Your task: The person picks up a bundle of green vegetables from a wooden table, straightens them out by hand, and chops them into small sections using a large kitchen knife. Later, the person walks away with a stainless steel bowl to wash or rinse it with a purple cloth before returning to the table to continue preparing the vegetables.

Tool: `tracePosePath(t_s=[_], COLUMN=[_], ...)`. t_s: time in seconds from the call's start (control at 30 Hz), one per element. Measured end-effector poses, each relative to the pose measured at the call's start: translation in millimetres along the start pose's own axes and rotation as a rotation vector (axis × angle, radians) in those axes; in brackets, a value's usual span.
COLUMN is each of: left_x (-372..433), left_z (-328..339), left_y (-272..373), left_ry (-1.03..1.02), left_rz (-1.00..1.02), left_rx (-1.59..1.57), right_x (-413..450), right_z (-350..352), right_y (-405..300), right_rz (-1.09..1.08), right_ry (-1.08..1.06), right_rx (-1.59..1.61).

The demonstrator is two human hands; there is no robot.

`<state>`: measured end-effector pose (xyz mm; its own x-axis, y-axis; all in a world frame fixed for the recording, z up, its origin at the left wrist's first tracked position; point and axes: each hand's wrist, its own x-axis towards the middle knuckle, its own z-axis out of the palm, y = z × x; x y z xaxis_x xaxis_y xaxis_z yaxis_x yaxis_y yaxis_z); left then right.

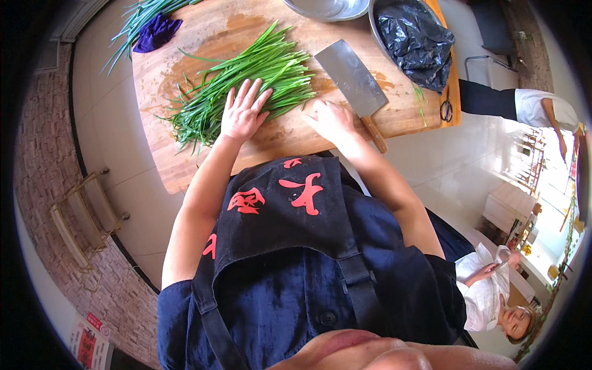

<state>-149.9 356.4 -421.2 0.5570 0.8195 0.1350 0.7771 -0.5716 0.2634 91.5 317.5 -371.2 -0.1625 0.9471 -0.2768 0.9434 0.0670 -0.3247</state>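
A spread bunch of garlic chives lies on the wooden board, cut ends to the right, leafy tips to the left. My left hand rests palm down on the near side of the bunch, fingers spread. My right hand is on the board just right of the cut ends, fingers curled with the thumb pointing left; whether it holds anything small is hidden. Beside it, a cleaver lies flat, its wooden handle close to my right wrist and pointing towards me.
At the far edge stand a metal bowl and another holding a black plastic bag. Scissors lie at the right edge. A purple cloth and green onions are at far left. Two people are off to the right.
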Motion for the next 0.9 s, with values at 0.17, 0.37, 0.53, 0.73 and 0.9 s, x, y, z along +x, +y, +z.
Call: tracePosePath(t_s=[0.17,0.37,0.53,0.73,0.9], left_x=[-1,-5,-9,1,-5], left_z=[1,0,0,2,9], left_y=[1,2,2,2,0], left_ry=[-0.007,-0.005,0.009,0.031,0.011], left_rz=[0.002,-0.001,0.002,0.033,0.015], left_rx=[0.002,0.003,0.011,0.033,0.07], right_x=[27,15,-16,-41,-55], right_z=[25,17,-20,-156,-260], right_y=[-4,11,69,-9,-97], right_rz=[0.225,0.151,0.408,-0.124,-0.828], right_ry=[-0.092,-0.124,0.043,0.416,0.597], right_rx=[-0.035,-0.081,-0.21,0.83,0.889])
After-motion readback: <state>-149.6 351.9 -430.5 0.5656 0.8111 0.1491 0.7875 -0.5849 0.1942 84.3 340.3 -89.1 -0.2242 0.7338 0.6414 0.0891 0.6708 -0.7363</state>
